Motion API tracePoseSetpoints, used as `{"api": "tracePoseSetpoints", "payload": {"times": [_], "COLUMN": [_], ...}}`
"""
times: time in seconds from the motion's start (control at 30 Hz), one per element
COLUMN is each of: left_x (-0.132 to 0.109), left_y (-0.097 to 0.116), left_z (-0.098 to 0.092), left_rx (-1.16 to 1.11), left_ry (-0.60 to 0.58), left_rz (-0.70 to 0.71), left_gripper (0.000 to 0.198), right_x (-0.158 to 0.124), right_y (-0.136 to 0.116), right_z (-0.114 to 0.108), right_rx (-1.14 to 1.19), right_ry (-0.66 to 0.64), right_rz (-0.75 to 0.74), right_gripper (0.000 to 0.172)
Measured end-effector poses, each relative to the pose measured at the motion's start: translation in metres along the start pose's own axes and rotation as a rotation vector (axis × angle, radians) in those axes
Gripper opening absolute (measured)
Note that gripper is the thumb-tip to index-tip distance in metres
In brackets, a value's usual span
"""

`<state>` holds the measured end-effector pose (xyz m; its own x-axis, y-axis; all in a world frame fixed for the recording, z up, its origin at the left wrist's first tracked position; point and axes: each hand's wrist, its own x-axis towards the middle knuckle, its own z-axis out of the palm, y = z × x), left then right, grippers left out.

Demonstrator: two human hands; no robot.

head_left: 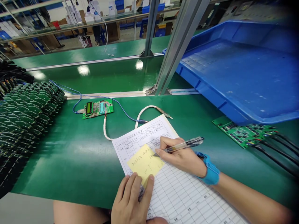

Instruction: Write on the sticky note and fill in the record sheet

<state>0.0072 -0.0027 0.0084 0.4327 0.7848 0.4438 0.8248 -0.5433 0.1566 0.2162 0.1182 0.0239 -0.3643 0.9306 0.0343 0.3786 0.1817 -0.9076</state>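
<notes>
Clear plastic showed along the pen (pixel 186 145), which the right hand (pixel 187 160) held pinched in closed fingers (pixel 166 142), its tip at a yellow note (pixel 137 160). The left hand (pixel 129 199) grasped nothing; its fingers, slightly spread, rested on the note's lower edge. The handwritten note lay on a printed sheet (pixel 171 189), itself on the green surface (pixel 81 161). A blue wristband (pixel 211 171) circled the right wrist. Beyond the sheet lay a circuit board with a display (pixel 108 107), wired to cables; stacked boards (pixel 28 107) stood far left, a blue tray (pixel 233 68) to the right.
</notes>
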Motion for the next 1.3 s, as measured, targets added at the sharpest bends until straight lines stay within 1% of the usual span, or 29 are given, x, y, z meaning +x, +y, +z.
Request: {"api": "tracePoseSetpoints", "payload": {"times": [0.1, 0.2, 0.33, 0.47, 0.6, 0.8, 0.87, 1.03, 1.13, 1.3], "left_x": [0.002, 0.001, 0.000, -0.002, -0.004, 0.001, -0.001, -0.011, -0.013, -0.011], "left_y": [-0.002, 0.000, 0.003, 0.002, 0.003, 0.000, 0.001, 0.007, 0.008, 0.008], "left_z": [-0.004, -0.002, 0.001, 0.002, 0.004, -0.002, 0.000, 0.013, 0.016, 0.011], "left_rx": [0.020, 0.014, -0.020, 0.008, -0.025, 0.012, -0.005, -0.075, -0.076, -0.063], "left_ry": [-0.011, -0.010, 0.042, -0.014, 0.044, -0.023, -0.007, 0.049, 0.042, 0.037], "left_rz": [0.019, 0.014, -0.040, 0.013, -0.049, 0.024, 0.001, -0.102, -0.104, -0.088], "left_gripper": [0.074, 0.073, 0.076, 0.074, 0.077, 0.076, 0.076, 0.080, 0.080, 0.079], "right_x": [0.000, 0.001, 0.001, 0.001, 0.001, 0.001, 0.001, 0.001, 0.001, 0.002], "right_y": [-0.001, -0.001, 0.000, 0.000, 0.000, -0.001, -0.002, -0.002, -0.001, 0.001], "right_z": [0.000, 0.000, 0.000, 0.000, 0.000, -0.001, -0.001, -0.001, -0.001, -0.002], "right_rx": [0.001, -0.001, -0.004, -0.001, 0.001, -0.003, -0.005, -0.006, -0.014, -0.036], "right_ry": [-0.023, -0.021, 0.004, -0.017, -0.015, -0.015, -0.009, -0.001, -0.005, -0.018], "right_rz": [0.008, 0.018, 0.022, 0.027, 0.034, 0.046, 0.046, 0.039, 0.035, 0.025], "right_gripper": [0.031, 0.031, 0.030, 0.031, 0.030, 0.032, 0.033, 0.032, 0.031, 0.030]}}
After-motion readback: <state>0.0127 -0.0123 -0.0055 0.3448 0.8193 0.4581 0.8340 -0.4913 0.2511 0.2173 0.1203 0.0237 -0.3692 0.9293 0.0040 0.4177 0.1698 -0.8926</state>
